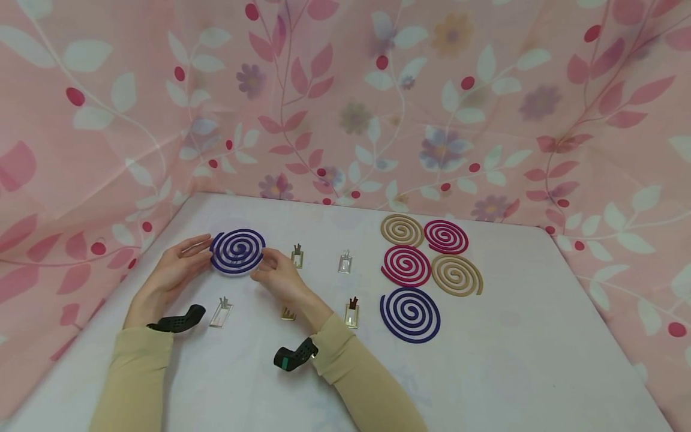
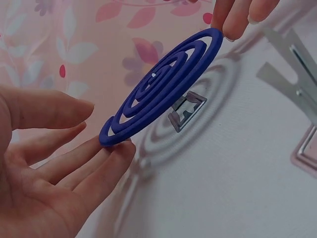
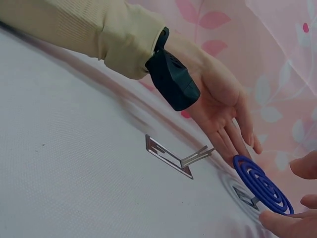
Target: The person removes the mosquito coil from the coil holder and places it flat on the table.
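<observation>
A blue mosquito coil (image 1: 238,252) sits raised over the table on a metal coil stand (image 2: 187,111), tilted in the left wrist view, its shadow on the cloth below. My left hand (image 1: 180,267) is at its left edge, fingers extended with the tips under the rim. The left thumb stays apart from the coil. Across from it, my right hand (image 1: 283,279) has its fingertips at the coil's right edge, fingers slightly bent. In the right wrist view, one right fingertip meets the near rim of the coil (image 3: 262,183), while the other fingers stand off it.
More coil stands with upright prongs surround the hands, including a gold one (image 1: 297,258), a silver one (image 1: 345,262) and one with dark prongs (image 1: 352,313). Right of them lie tan coils (image 1: 456,275), red coils (image 1: 406,266) and another blue coil (image 1: 410,315). Floral cloth (image 1: 345,108) hangs behind.
</observation>
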The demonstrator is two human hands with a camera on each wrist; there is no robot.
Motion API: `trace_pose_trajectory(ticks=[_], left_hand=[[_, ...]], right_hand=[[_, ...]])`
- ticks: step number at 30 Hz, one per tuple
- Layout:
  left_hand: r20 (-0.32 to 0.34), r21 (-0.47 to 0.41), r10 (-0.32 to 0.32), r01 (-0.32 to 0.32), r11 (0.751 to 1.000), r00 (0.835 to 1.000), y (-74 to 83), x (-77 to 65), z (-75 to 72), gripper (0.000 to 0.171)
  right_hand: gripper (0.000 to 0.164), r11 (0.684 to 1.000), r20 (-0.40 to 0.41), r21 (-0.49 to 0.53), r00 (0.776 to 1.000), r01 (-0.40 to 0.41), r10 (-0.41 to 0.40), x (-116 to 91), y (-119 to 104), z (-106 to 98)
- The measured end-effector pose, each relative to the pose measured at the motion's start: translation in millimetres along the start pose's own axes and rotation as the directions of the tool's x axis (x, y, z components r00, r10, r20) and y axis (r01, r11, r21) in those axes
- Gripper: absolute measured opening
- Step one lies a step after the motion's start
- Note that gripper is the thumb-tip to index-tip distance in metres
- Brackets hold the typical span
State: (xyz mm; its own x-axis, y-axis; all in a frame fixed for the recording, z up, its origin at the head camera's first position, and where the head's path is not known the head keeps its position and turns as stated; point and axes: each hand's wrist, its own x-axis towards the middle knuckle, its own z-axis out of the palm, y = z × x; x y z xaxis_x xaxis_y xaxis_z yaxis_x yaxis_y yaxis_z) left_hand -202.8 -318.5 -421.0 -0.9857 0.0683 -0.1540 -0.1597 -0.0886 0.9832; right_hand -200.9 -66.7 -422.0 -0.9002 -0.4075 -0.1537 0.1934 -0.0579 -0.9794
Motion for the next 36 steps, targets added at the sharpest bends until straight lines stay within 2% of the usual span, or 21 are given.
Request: trace_pose_trajectory(ticks=[7, 11, 22, 26, 32, 36], left_hand=[[-0.011, -0.032, -0.008, 0.007, 0.999, 1.0, 2.0, -0.4, 2.0, 0.057], [-0.021, -0.028, -0.023, 0.023, 0.999, 1.0, 3.0, 0.3, 2.7, 0.061], [-0.052, -0.017, -0.006, 0.005, 1.0, 0.999, 5.5, -2.1, 3.4, 0.057], [-0.066, -0.016, 0.0, -0.001, 1.0, 0.998, 5.6, -1.8, 3.5, 0.055], [-0.099, 0.01, -0.02, 0.021, 1.0, 0.995, 6.4, -1.8, 4.6, 0.06], [-0.108, -0.026, -0.003, 0.0, 1.0, 0.994, 6.4, -1.8, 4.1, 0.056]], right_hand=[[0.064, 1.0, -0.008, 0.004, 1.0, 0.02, -0.02, -0.7, -1.6, -0.1], [0.063, 1.0, -0.017, -0.014, 1.0, 0.025, -0.026, -2.7, -4.5, -1.2], [0.06, 0.995, -0.024, -0.098, 0.999, 0.025, -0.028, -4.7, -6.7, -3.5], [0.059, 0.996, -0.038, -0.081, 0.999, 0.026, -0.029, -3.2, -5.8, -3.2], [0.058, 0.997, -0.046, -0.07, 0.999, 0.022, -0.025, -3.4, -7.6, -3.5], [0.059, 0.999, -0.045, -0.042, 0.999, 0.023, -0.025, -4.1, -9.5, -3.7]])
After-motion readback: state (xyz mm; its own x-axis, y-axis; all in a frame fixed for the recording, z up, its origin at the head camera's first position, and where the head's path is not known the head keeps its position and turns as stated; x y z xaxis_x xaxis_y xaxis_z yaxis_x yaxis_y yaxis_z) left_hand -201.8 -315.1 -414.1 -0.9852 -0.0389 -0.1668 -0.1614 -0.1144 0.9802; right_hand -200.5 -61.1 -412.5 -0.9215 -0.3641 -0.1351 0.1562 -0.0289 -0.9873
